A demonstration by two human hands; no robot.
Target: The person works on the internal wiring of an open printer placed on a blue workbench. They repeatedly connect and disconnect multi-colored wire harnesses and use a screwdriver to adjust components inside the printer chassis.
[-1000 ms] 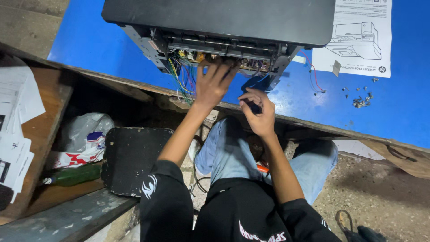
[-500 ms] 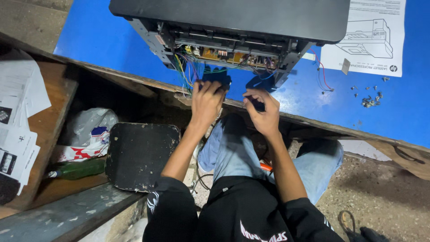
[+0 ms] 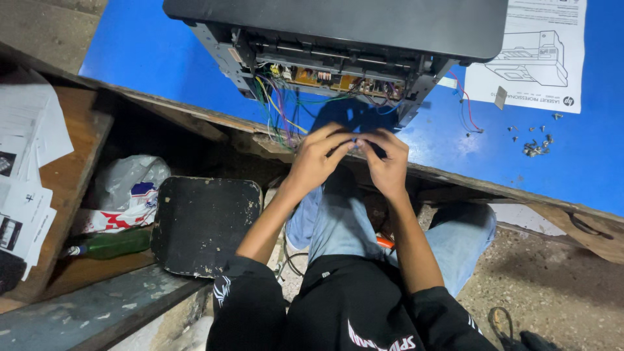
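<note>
My left hand (image 3: 317,158) and my right hand (image 3: 388,160) meet fingertip to fingertip over the table's front edge. Together they pinch a small bluish part (image 3: 354,139), too small to make out. Just beyond them stands an opened black printer (image 3: 338,26) with its inside laid bare. A yellow-brown circuit board (image 3: 325,79) shows there, and a bundle of coloured wires (image 3: 279,107) hangs down toward my left hand. The printer rests on a blue tabletop (image 3: 140,55).
A printed sheet with a printer drawing (image 3: 539,58) lies at the back right, with several loose screws (image 3: 536,147) beside it. Below the table are a worn black square panel (image 3: 205,224), a green bottle (image 3: 107,245), a plastic bag (image 3: 127,185) and papers (image 3: 26,162) on a wooden shelf.
My left hand has come back out of the printer's open side toward the table edge. Both hands have closed in on each other and now pinch the small part together.
</note>
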